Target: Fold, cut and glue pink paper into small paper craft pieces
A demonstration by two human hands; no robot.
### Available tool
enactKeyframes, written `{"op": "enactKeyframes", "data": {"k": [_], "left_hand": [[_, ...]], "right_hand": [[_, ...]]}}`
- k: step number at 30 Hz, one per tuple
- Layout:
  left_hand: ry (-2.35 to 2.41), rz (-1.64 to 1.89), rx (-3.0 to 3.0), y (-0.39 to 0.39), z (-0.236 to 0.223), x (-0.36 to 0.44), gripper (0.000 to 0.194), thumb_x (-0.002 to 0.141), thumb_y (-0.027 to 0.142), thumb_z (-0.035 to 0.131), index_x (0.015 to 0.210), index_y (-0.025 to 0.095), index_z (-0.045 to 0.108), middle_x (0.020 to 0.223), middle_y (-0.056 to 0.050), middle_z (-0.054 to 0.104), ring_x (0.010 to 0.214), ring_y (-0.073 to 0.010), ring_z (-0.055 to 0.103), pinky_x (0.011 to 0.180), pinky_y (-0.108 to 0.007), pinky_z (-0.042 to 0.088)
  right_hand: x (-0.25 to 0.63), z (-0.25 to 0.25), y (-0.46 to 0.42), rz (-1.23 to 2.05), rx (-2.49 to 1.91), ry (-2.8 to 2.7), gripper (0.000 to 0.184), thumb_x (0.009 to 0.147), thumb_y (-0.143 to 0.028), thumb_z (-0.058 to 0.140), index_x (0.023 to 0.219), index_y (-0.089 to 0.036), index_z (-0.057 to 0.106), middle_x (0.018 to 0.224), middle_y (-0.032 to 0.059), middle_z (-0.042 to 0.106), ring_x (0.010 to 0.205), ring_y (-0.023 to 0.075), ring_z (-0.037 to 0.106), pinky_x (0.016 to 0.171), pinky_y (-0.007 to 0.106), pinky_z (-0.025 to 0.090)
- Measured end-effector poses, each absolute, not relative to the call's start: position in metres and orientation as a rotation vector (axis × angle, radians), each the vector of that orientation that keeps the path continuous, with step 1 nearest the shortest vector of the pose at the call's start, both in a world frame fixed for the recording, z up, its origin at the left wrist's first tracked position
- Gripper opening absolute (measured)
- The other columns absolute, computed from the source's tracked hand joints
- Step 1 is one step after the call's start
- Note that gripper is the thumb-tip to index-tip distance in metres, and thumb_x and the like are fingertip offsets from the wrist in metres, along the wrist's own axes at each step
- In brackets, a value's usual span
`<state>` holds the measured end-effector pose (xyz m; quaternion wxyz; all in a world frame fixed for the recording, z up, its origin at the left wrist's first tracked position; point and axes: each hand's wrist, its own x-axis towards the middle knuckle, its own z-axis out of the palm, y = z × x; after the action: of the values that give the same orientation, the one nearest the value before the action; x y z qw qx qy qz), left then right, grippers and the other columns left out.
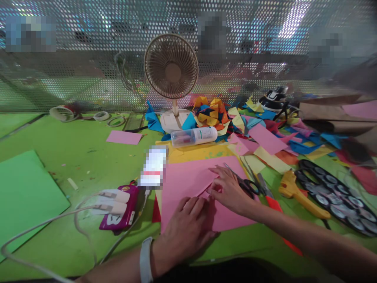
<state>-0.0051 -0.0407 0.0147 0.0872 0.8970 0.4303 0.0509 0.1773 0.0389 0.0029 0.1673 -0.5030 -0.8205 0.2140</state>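
Observation:
A small folded piece of pink paper lies on larger pink sheets on the green table. My left hand, with a pale band at the wrist, has its fingers curled and pressed together on the near end of the folded piece. From the right, my right hand grips the far part of the same piece, thumb and fingers bent together along its edge. Much of the folded paper is hidden beneath my fingers. Black-handled scissors lie partly behind my right hand.
A phone and a purple power bank with cables lie left. A fan, plastic bottle and colourful folded papers stand behind. On the right are a utility knife, yellow glue gun and black palette.

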Motion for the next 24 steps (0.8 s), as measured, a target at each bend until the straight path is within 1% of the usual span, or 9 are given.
{"op": "enactKeyframes", "data": {"k": [3,7,10,13,24], "left_hand": [[1.271,0.147,2.672,-0.0398,0.0166,-0.0049,0.055,0.088,0.055,0.040,0.124,0.015,0.047,0.126,-0.012,0.048,0.111,-0.0281,0.043,0.097,-0.044,0.033],[1.273,0.140,2.690,-0.0387,0.0168,-0.0042,0.056,0.086,0.058,0.040,0.117,0.013,0.053,0.124,-0.012,0.049,0.109,-0.0279,0.044,0.097,-0.044,0.035],[1.280,0.175,2.690,-0.0384,0.0167,-0.0040,0.060,0.085,0.062,0.039,0.115,0.012,0.054,0.121,-0.012,0.050,0.106,-0.0273,0.044,0.097,-0.043,0.035],[1.277,0.172,2.697,-0.0382,0.0168,-0.0038,0.060,0.084,0.063,0.041,0.112,0.012,0.056,0.118,-0.012,0.051,0.105,-0.0275,0.045,0.096,-0.043,0.036],[1.286,0.177,2.715,-0.0375,0.0150,-0.0044,0.061,0.084,0.062,0.042,0.117,0.012,0.052,0.119,-0.012,0.050,0.105,-0.0274,0.045,0.097,-0.043,0.035]], "right_hand": [[0.1763,0.0010,0.0388,0.604,-1.436,-2.318,0.015,0.076,-0.026,0.058,0.064,-0.020,0.063,0.133,0.0056,0.047,0.130,0.0294,0.029,0.103,0.053,0.022],[0.1756,-0.0007,0.0381,0.562,-1.427,-2.312,0.015,0.076,-0.023,0.056,0.062,-0.019,0.061,0.131,0.0055,0.049,0.128,0.0276,0.033,0.103,0.051,0.025],[0.1754,-0.0007,0.0370,0.534,-1.418,-2.313,0.015,0.076,-0.022,0.055,0.063,-0.020,0.061,0.131,0.0059,0.049,0.128,0.0267,0.034,0.104,0.051,0.024],[0.1750,-0.0006,0.0367,0.523,-1.407,-2.308,0.014,0.076,-0.022,0.055,0.063,-0.020,0.061,0.131,0.0062,0.049,0.128,0.0266,0.034,0.104,0.051,0.023],[0.1750,-0.0055,0.0382,0.463,-1.371,-2.297,0.013,0.074,-0.022,0.057,0.062,-0.020,0.061,0.129,0.0063,0.051,0.125,0.0267,0.037,0.103,0.053,0.025]]}}
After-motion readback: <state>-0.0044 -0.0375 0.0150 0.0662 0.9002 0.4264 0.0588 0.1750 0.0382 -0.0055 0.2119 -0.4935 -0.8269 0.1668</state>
